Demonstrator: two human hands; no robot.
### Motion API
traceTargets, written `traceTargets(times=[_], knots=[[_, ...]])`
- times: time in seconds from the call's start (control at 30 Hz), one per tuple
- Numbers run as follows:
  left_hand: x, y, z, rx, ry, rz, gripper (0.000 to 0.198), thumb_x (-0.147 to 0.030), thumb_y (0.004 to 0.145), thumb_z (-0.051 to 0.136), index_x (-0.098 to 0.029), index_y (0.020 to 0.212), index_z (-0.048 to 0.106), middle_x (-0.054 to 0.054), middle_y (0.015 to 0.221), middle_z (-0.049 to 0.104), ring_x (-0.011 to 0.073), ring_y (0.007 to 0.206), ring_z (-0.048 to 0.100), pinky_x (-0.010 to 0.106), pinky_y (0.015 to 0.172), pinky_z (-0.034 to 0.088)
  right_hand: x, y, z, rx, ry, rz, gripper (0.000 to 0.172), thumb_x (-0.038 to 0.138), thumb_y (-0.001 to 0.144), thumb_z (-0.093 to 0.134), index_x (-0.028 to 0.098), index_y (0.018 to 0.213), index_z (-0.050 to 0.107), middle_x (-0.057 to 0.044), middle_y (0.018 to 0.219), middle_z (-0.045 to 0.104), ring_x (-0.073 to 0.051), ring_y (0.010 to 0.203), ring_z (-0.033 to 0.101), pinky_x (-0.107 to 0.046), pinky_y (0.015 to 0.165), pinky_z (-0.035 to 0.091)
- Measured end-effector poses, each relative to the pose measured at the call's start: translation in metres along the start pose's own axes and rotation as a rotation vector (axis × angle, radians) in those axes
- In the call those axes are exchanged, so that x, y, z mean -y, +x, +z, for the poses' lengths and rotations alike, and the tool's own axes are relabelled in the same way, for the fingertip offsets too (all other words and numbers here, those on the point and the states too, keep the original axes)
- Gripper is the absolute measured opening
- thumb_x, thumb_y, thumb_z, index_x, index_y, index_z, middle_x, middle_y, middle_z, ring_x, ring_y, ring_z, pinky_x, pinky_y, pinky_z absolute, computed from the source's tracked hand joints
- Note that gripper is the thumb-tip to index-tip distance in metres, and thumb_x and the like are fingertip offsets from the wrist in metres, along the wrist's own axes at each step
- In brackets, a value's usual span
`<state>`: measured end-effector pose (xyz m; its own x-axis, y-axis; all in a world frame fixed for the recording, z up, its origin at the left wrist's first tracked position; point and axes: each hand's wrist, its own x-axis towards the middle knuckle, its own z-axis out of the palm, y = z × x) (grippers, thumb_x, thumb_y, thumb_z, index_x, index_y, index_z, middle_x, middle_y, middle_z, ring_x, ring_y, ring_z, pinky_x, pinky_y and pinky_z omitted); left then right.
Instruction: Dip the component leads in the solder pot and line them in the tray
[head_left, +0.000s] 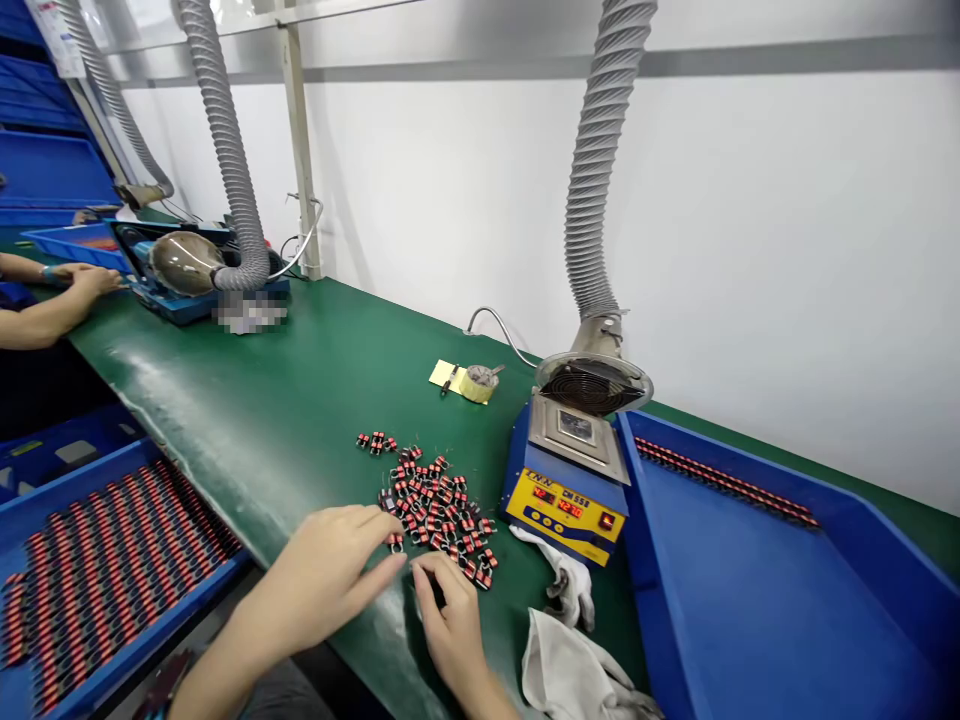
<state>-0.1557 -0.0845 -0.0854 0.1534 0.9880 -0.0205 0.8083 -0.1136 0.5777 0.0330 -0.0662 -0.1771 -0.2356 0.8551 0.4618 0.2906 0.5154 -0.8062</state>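
A heap of several small red-and-black wound parts [439,505] lies on the green bench mat [300,400]. My left hand [334,575] rests at the near edge of the heap, fingers stretched out and touching the nearest parts. My right hand [446,610] sits just beside it, fingers curled together in a pinch at the heap's front edge; what it holds, if anything, I cannot make out.
A blue and yellow solder pot [570,480] stands right of the heap under a fume hose [600,200]. Blue trays with rows of parts lie at the right [750,600] and lower left [97,570]. White gloves [570,640], a tape roll [478,383], and another person's arms [52,300] at far left.
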Motion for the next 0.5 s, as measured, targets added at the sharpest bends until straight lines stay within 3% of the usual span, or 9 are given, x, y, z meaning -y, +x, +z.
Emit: traceTargets(times=[0.1,0.17,0.3,0.4,0.5], knots=[[0.005,0.017,0.027,0.113,0.079,-0.065,0.031,-0.025,0.087,0.06,-0.023,0.118,0.062,0.01,0.11,0.07,0.0323,0.1,0.066,0.042,0.084,0.051,0.007,0.016,-0.016,-0.092,0.026,-0.024,0.022,0.024,0.095,0.047,0.02,0.085,0.066,-0.003,0.072,0.067,-0.016,0.066,0.063,-0.027,0.064,0.051],[0.012,0.023,0.047,0.126,0.093,-0.11,0.038,-0.022,0.086,0.059,-0.021,0.124,0.057,0.012,0.117,0.067,0.0328,0.105,0.065,0.041,0.084,0.052,0.014,0.036,-0.033,-0.162,0.046,-0.017,0.02,0.025,0.095,0.047,0.019,0.092,0.065,-0.003,0.073,0.066,-0.015,0.062,0.062,-0.027,0.062,0.05],[0.025,0.023,0.073,0.103,0.091,-0.137,0.027,-0.021,0.09,0.049,-0.022,0.115,0.061,0.011,0.121,0.063,0.0311,0.109,0.063,0.041,0.086,0.051,0.035,0.08,-0.077,-0.277,0.099,0.014,0.021,0.031,0.097,0.047,0.018,0.095,0.063,-0.003,0.075,0.065,-0.014,0.064,0.063,-0.025,0.06,0.052],[0.022,0.024,0.069,0.114,0.03,-0.112,0.022,-0.024,0.091,0.049,-0.022,0.107,0.064,0.009,0.116,0.062,0.026,0.098,0.065,0.035,0.082,0.052,0.051,0.094,-0.112,-0.287,0.135,0.029,0.022,0.036,0.095,0.051,0.019,0.092,0.065,-0.003,0.075,0.066,-0.014,0.067,0.065,-0.025,0.062,0.054],[-0.007,0.037,0.04,0.129,-0.182,0.013,0.02,-0.034,0.09,0.054,-0.024,0.102,0.066,0.003,0.089,0.059,0.0193,0.075,0.06,0.029,0.07,0.05,0.062,0.091,-0.138,-0.181,0.213,0.157,0.024,0.041,0.092,0.056,0.02,0.091,0.068,-0.004,0.078,0.068,-0.016,0.073,0.066,-0.026,0.068,0.055]])
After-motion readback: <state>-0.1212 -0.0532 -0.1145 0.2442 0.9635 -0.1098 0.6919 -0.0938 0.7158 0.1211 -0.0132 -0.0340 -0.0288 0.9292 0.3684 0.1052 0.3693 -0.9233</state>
